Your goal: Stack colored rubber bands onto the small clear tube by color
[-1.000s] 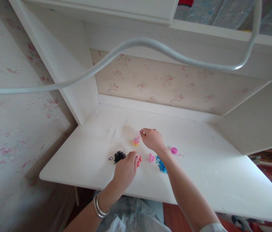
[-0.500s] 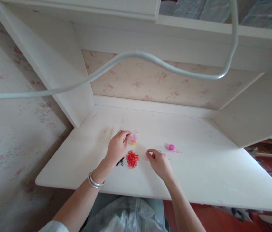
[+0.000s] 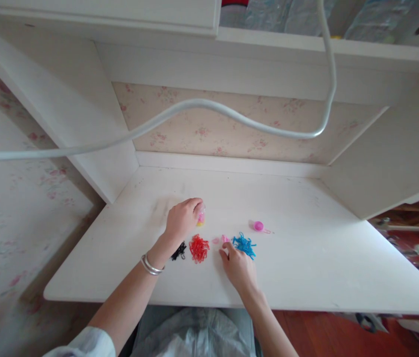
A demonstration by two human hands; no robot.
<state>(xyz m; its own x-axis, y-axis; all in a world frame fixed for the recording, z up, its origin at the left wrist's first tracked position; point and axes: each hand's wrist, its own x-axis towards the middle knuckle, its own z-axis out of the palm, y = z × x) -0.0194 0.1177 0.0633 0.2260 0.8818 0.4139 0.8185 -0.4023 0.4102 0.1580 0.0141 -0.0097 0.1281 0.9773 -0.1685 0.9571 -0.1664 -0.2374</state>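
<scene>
My left hand point(image 3: 181, 221), with silver bangles at the wrist, is curled round a small clear container point(image 3: 201, 217) holding pink and yellow bits on the white desk point(image 3: 306, 258). Below its wrist lies a black heap of tiny rubber bands point(image 3: 178, 252), partly hidden, and beside that a red heap point(image 3: 199, 247). My right hand point(image 3: 237, 265) rests on the desk with its fingertips pinched at a few pink bands point(image 3: 224, 240). A blue heap point(image 3: 244, 244) lies just right of those fingertips.
A small pink lid point(image 3: 258, 226) lies to the right of the heaps. A white cable point(image 3: 209, 105) hangs across the view in front of the desk's back wall. White side panels close the desk in on the left and right; a shelf runs above.
My right hand has slid down and left to the pink bands, uncovering the blue heap. My left hand has stayed at the small container. The camera has tilted slightly.
</scene>
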